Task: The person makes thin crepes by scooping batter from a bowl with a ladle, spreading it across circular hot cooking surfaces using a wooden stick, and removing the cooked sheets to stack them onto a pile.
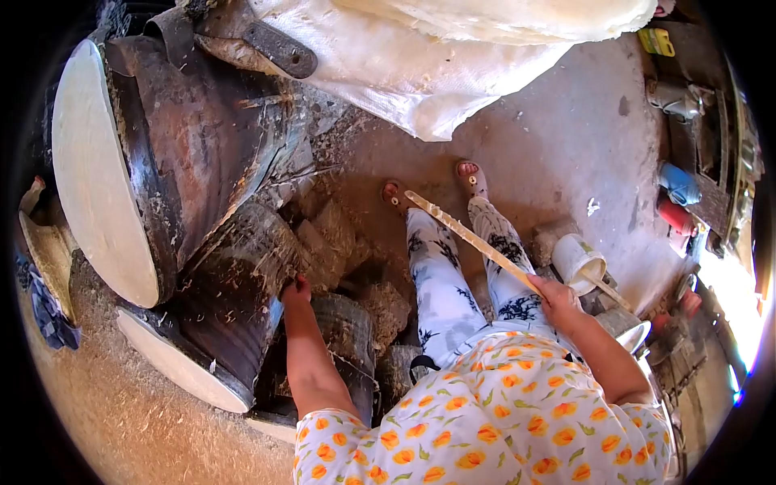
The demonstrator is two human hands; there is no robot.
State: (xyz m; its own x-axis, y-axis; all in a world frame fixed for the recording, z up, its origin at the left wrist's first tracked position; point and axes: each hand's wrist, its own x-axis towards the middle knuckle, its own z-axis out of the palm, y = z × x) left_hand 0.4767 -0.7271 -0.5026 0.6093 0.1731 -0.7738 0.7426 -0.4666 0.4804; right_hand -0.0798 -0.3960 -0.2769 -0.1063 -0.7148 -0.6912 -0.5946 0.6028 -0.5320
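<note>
Worn floor (598, 153) stretches, in the head view, between white sheeting (501, 89) and a cluttered right edge. Dark, curved vessels (194, 153) with pale, flat tops and rough blocks (325, 241) crowd the left; a white bucket (569, 257) sits near the right leg. The right hand (558, 301) grasps a long wooden stick (477, 242) slanting across the legs; the left hand (297, 290) is at the lower vessel's side, its grip impossible to tell. Open floor lies beyond the feet.
</note>
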